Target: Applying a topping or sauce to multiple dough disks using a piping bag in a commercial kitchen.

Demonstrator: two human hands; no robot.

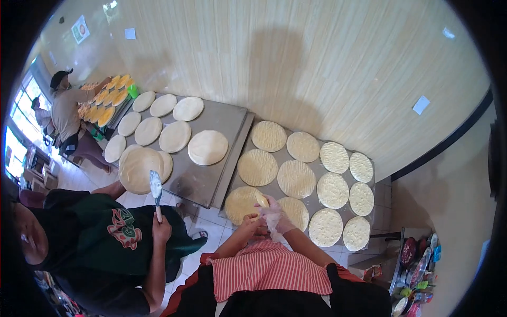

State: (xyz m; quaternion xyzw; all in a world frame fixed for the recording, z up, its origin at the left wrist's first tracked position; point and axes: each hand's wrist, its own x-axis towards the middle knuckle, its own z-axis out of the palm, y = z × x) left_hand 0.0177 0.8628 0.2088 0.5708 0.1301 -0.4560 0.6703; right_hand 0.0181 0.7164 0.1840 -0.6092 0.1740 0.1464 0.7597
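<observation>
My right hand, in a clear plastic glove, holds a small pale yellow piece whose material I cannot tell. Close against its wrist is my left hand, bare, its fingers bent at the loose edge of the glove; whether they grip it is unclear. Both hands are over the near edge of a metal table, between a round dough base and another base with a ridged yellowish coating. Farther right on the same table, several bases carry a whitish crumbly topping.
A co-worker at my left holds a coated spatula and a round base. Plain bases lie on the left table. Another person works farther left. Crowded shelving stands at the lower right.
</observation>
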